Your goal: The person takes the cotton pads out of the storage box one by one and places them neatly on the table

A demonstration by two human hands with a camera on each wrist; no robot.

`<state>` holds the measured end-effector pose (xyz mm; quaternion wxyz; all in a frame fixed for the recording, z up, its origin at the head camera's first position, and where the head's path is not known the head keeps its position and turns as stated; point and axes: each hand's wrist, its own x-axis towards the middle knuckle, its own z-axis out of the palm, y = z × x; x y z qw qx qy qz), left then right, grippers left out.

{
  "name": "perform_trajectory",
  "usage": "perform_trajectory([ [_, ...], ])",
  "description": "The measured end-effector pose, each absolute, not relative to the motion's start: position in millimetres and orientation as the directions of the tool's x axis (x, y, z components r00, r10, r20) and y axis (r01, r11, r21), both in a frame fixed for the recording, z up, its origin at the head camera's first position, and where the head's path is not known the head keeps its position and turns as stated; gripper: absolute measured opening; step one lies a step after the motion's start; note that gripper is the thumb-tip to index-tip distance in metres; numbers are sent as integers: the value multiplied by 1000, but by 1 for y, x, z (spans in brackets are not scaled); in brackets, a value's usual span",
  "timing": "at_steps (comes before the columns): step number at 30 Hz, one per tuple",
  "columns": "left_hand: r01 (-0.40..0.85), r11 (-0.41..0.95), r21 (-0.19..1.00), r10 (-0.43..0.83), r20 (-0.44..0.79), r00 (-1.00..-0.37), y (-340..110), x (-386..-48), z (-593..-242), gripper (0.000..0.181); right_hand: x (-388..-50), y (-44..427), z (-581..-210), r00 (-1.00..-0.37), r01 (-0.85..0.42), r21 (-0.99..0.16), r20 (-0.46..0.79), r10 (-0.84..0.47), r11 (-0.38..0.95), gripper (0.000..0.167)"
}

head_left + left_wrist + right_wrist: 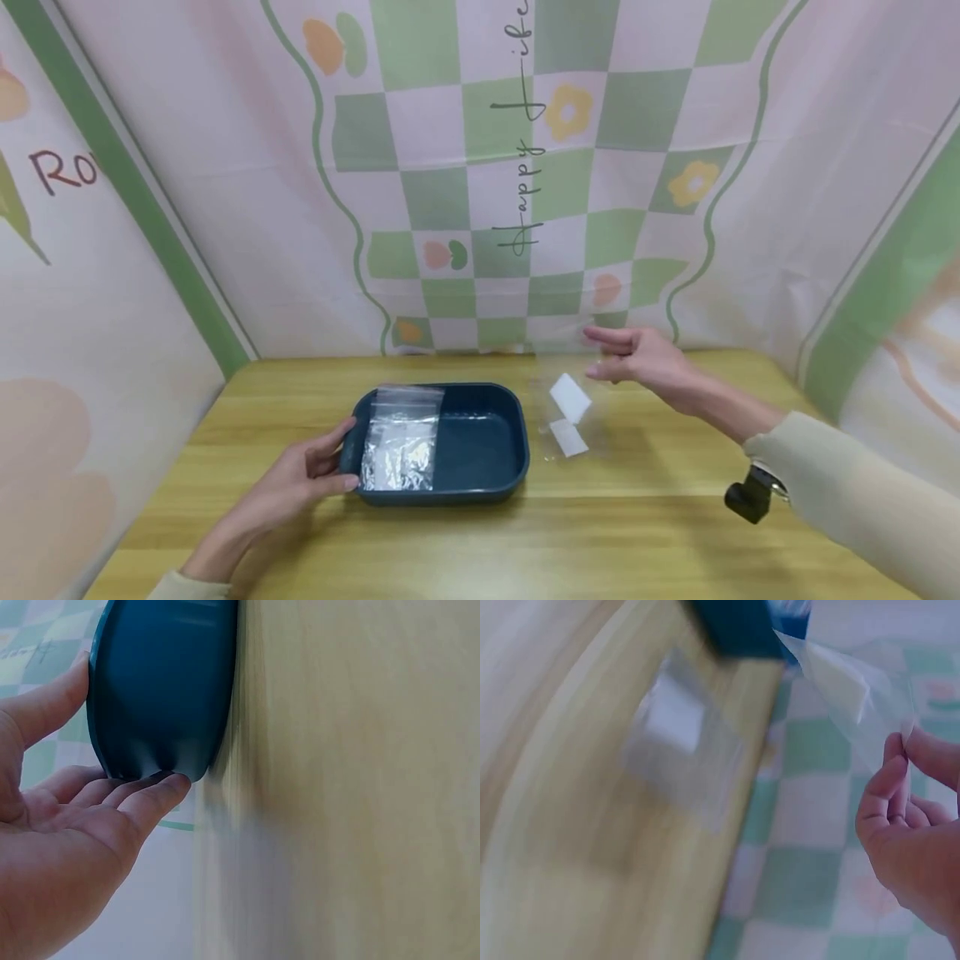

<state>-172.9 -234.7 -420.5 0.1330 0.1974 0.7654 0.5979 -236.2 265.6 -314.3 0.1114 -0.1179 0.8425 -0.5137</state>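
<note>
My left hand [300, 471] grips the left end of a dark blue rectangular dish [483, 450], thumb on one side and fingers on the other. In the left wrist view, those fingers press against the dish's outer wall [165, 682]. Inside the dish, at its left, lies a clear zip bag [401, 437], shiny and creased. My right hand [648, 362] pinches the edge of a thin clear bag [844, 682] with a white piece inside, held up off the table. Below it another clear bag [671, 720], also with a white piece, lies on the table.
The dish stands on a wood-grain table [480, 550]. A patterned cloth [480, 192] hangs behind the table's far edge, with more cloth at the left and right. A black device [750, 496] is strapped to the right wrist.
</note>
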Motion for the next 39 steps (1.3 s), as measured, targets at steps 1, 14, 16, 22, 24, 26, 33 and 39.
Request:
perform_trajectory([
  [1,139,209,968,460,29,-888,-235,-173,-421,86,-236,272,-319,-947,-76,-897,-72,-312,436,77],
  [14,150,217,965,463,34,-886,-233,-172,-419,85,-239,340,-373,-916,77,-944,-194,-351,322,80],
  [16,146,228,963,455,27,-890,-233,-172,-419,86,-241,347,-380,-908,78,-947,-196,-369,312,80],
  [22,129,243,962,445,7,-895,-233,-173,-422,87,-247,364,-397,-903,16,-933,-169,-395,360,79],
  [24,126,238,963,449,6,-893,-233,-172,-422,87,-248,367,-401,-907,-7,-919,-160,-390,394,79],
  [26,122,234,964,451,4,-892,-233,-172,-422,87,-249,369,-405,-914,-46,-889,-147,-379,456,79],
  [33,116,231,966,449,0,-894,-234,-172,-421,88,-250,374,-414,-930,-122,-786,-123,-347,606,79],
  [39,113,231,966,448,-2,-894,-234,-172,-421,87,-249,370,-415,-948,-153,-733,-79,-307,663,78],
])
